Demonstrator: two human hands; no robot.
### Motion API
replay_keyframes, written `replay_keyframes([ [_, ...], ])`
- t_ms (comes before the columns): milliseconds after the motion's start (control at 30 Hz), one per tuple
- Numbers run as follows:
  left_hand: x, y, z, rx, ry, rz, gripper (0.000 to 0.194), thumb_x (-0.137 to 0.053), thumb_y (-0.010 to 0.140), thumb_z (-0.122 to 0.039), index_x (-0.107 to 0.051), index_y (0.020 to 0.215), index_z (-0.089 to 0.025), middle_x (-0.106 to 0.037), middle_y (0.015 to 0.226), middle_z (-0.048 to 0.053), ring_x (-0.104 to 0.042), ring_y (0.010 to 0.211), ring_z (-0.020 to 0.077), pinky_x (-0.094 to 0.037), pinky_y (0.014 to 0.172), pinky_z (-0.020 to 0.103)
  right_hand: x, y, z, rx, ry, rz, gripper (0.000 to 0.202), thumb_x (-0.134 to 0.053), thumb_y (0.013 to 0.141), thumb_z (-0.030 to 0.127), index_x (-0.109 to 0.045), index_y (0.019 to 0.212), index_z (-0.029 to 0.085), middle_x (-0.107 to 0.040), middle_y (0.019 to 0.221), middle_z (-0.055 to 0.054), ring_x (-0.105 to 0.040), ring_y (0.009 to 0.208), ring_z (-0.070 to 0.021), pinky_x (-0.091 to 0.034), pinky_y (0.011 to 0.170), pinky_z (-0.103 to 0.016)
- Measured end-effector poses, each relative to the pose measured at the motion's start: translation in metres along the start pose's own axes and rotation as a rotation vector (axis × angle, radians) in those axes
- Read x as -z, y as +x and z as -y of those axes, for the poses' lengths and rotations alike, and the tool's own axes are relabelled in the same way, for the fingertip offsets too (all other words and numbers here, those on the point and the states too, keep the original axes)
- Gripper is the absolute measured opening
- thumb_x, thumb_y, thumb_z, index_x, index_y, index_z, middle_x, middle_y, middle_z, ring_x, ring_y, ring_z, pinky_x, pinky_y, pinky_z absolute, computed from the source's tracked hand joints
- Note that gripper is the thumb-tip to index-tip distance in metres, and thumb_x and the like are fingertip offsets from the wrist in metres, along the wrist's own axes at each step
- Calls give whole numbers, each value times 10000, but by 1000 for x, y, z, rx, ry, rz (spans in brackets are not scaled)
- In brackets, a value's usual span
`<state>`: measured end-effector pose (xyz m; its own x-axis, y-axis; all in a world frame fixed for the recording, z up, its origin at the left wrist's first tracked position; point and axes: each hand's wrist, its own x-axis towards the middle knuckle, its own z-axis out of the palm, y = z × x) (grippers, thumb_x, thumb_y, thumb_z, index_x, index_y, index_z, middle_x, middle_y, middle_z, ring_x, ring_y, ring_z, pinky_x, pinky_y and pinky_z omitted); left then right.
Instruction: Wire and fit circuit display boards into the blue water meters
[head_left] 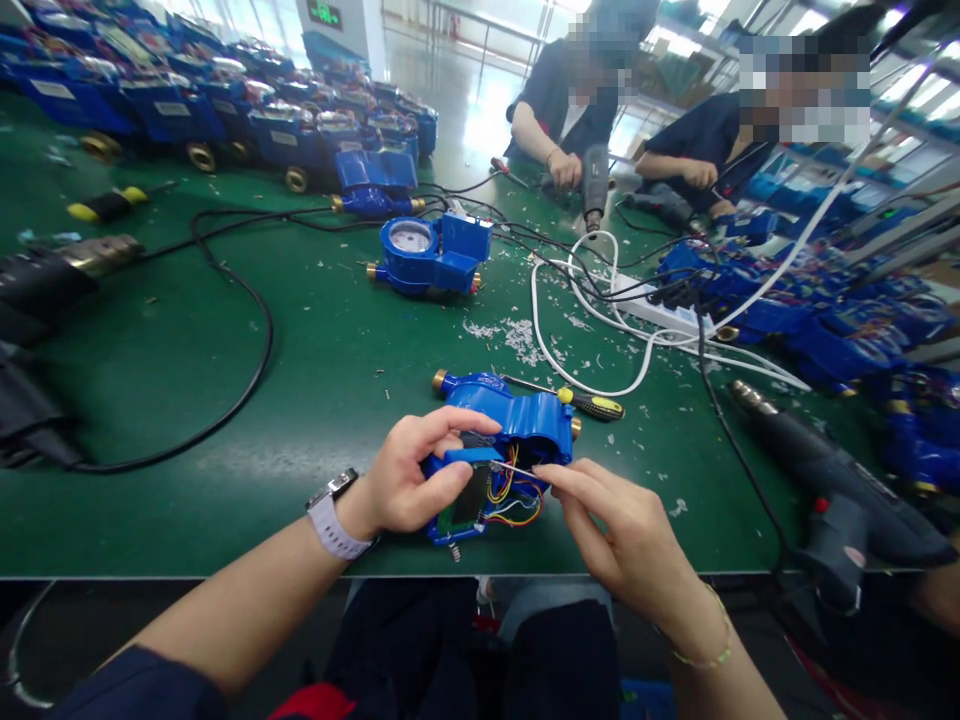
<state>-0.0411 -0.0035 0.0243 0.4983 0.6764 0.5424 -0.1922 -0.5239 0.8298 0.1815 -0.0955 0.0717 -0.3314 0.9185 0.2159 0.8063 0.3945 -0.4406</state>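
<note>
A blue water meter (525, 420) with brass pipe ends lies near the table's front edge, its electronics housing opened. Inside show a circuit board with a dark display (472, 497) and red, yellow and white wires (514, 500). My left hand (420, 470) grips the meter's left side, thumb on a blue edge above the display and index finger along the housing. At the housing's right side, my right hand (607, 520) pinches a thin white wire (514, 468) near its fingertips. Just behind the meter rests a yellow-and-black screwdriver (596, 404).
Another blue meter (431, 250) stands farther back. Heat guns lie left (45, 290) and right (840, 480), trailing black cables. A white power strip (660, 310) with a looped white cord lies right of centre, near plastic scraps (521, 340). Rows of meters (225, 110) and two co-workers (562, 120) are behind.
</note>
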Motion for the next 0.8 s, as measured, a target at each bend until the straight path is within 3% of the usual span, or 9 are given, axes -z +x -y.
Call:
replay_keyframes([
  [133, -1, 1, -1, -49, 60, 13, 383, -512, 831, -191, -578, 1200, -114, -365, 441, -108, -304, 354, 76, -262, 396, 219, -8, -2, 1, -84, 132, -61, 208, -477, 894, 109, -634, 1018, 168, -708, 875, -46, -675, 757, -146, -511, 680, -234],
  [367, -2, 1, -2, -58, 69, 28, 398, -504, 824, -174, -575, 1212, -119, -371, 449, -106, -315, 356, 73, -269, 392, 209, -3, -5, -7, 77, -262, -117, 277, -478, 910, 119, -685, 1093, 139, -649, 735, -51, -598, 619, -159, -447, 585, -275],
  [467, -3, 2, -3, -80, 83, 31, 402, -503, 825, -177, -572, 1216, -119, -385, 440, -107, -324, 351, 74, -282, 397, 210, -3, -6, -5, 3, -42, -157, 251, -496, 908, 135, -685, 1074, 138, -643, 719, -37, -588, 608, -137, -448, 582, -254],
  [600, -3, 1, -3, -103, 163, 39, 407, -520, 817, -223, -581, 1208, -129, -462, 445, -91, -400, 358, 89, -351, 420, 213, -14, 7, 15, -252, 431, -161, 241, -612, 864, 299, -677, 1044, 151, -580, 615, 31, -532, 535, -113, -420, 542, -236],
  [700, -3, 1, -3, -143, 251, 42, 423, -524, 806, -245, -584, 1213, -147, -687, 654, 8, -539, 436, 117, -446, 471, 231, -26, 24, 27, -451, 675, -53, 396, -724, 752, 406, -680, 1046, 144, -546, 578, 55, -496, 525, -113, -391, 532, -238],
  [800, -4, 0, -5, -208, 288, 21, 425, -517, 808, -231, -580, 1225, -179, -752, 857, 62, -646, 578, 153, -521, 559, 256, -33, 38, 30, -551, 783, 5, 338, -720, 738, 421, -727, 930, 144, -574, 619, 29, -478, 570, -117, -383, 563, -248],
])
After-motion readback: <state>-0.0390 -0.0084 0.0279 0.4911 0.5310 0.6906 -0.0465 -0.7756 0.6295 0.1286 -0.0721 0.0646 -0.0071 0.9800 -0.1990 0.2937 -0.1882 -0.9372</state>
